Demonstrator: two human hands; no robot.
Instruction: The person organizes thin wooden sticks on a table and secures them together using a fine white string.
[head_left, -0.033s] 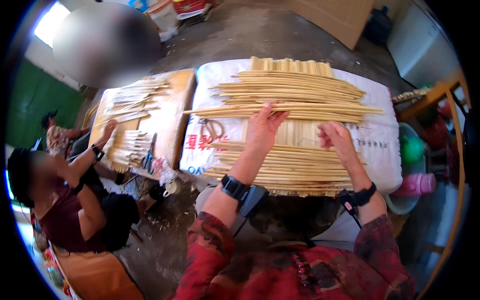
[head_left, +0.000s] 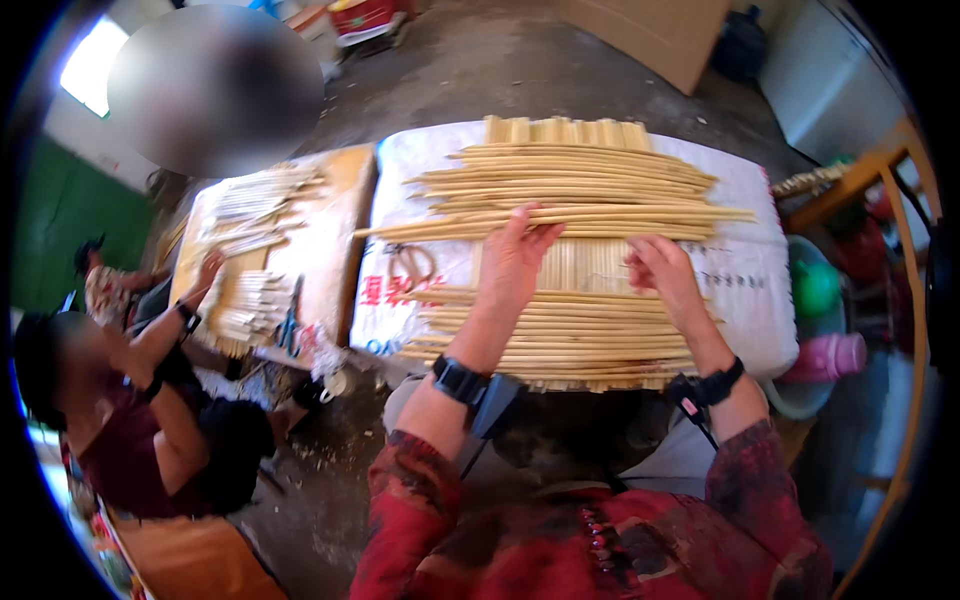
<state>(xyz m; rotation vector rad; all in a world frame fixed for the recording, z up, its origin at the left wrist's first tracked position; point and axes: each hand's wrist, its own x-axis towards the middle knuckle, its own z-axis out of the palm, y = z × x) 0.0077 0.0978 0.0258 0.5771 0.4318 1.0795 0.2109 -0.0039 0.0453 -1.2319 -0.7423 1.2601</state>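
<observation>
Two bands of pale sticks [head_left: 580,180] are laid across slats [head_left: 585,263] on the cloth-covered desk [head_left: 755,310]; the stretch between is uncovered so far. The left hand's [head_left: 512,257] fingers pinch far-band sticks; the right hand's [head_left: 663,275] curl half-open (any hold, I cannot tell). Forearms hide some near sticks; blue scissors [head_left: 290,322] lie leftward.

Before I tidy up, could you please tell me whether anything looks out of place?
Pale scraps litter the floor at left, looking untidy; sticks at the left hand jut unevenly past neighbouring ones.
</observation>
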